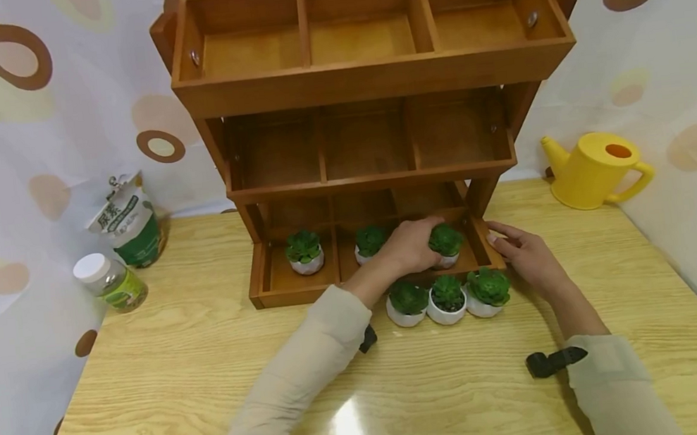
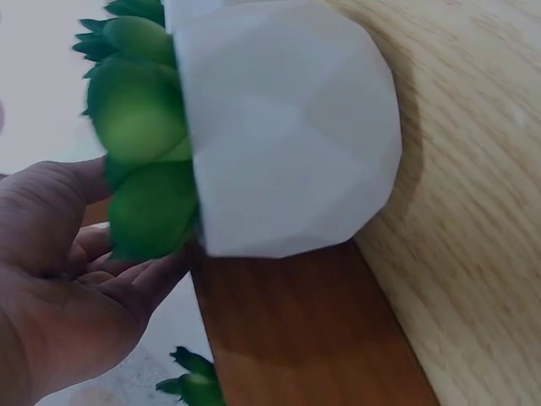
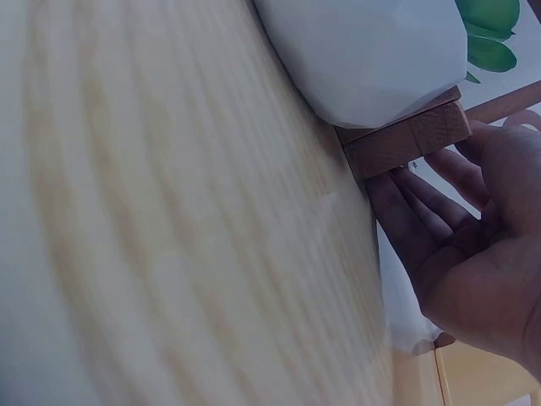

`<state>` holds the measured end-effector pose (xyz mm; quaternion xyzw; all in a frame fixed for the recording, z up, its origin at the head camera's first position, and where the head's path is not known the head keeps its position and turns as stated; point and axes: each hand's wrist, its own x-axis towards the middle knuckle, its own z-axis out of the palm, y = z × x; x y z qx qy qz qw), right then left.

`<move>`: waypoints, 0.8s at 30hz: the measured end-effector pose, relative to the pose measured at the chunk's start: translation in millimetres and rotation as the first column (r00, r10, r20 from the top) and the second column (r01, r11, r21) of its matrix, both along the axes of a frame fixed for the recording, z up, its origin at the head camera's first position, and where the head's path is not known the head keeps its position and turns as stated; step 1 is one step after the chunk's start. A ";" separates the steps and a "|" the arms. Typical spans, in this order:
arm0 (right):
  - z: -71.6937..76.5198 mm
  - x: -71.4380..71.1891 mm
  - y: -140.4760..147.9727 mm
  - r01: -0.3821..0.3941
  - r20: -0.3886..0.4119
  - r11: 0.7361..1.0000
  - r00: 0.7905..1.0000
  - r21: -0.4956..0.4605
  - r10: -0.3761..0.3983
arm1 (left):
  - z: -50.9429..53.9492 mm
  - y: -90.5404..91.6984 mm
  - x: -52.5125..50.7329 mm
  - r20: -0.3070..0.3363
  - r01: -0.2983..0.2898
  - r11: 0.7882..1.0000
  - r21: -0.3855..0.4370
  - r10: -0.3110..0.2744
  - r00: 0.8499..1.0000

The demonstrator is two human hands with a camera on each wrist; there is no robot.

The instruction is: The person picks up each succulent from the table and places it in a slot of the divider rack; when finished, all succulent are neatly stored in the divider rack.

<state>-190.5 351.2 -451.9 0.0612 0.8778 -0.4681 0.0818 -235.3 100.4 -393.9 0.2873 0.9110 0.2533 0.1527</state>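
Left hand (image 1: 411,246), nearer, grips left side of potted succulent (image 1: 446,240), upright in lower right compartment (image 1: 473,252) of wooden rack (image 1: 372,82); right hand (image 1: 528,259), apart, pinches rack's right end.

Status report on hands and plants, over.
Left hand around potted plant in bottom right compartment. Right hand holding shelf at right end. Three more potted plants in front.

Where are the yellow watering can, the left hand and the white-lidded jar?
Yellow watering can (image 1: 587,172): head view, on its body.
Left hand (image 1: 414,244): head view, on its back.
White-lidded jar (image 1: 125,293): head view, on its label.
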 end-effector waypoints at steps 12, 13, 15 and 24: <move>2.7 0.7 2.0 -0.011 -0.006 0.999 1.000 0.034 0.011 | 20.2 -47.9 14.8 0.048 -0.004 0.975 0.223 -0.007 0.999; 3.3 0.7 2.2 -0.009 -0.007 0.999 1.000 0.039 0.009 | 22.7 -51.9 16.3 0.052 -0.005 0.972 0.236 -0.007 0.999; 3.9 0.8 2.2 -0.007 -0.007 0.999 1.000 0.034 0.007 | 27.2 -59.6 19.2 0.051 -0.007 0.967 0.256 -0.007 0.999; -3.2 -2.2 2.5 -0.013 0.002 1.000 1.000 -0.014 0.013 | 37.7 -93.4 36.7 0.062 -0.049 0.948 0.314 0.031 0.998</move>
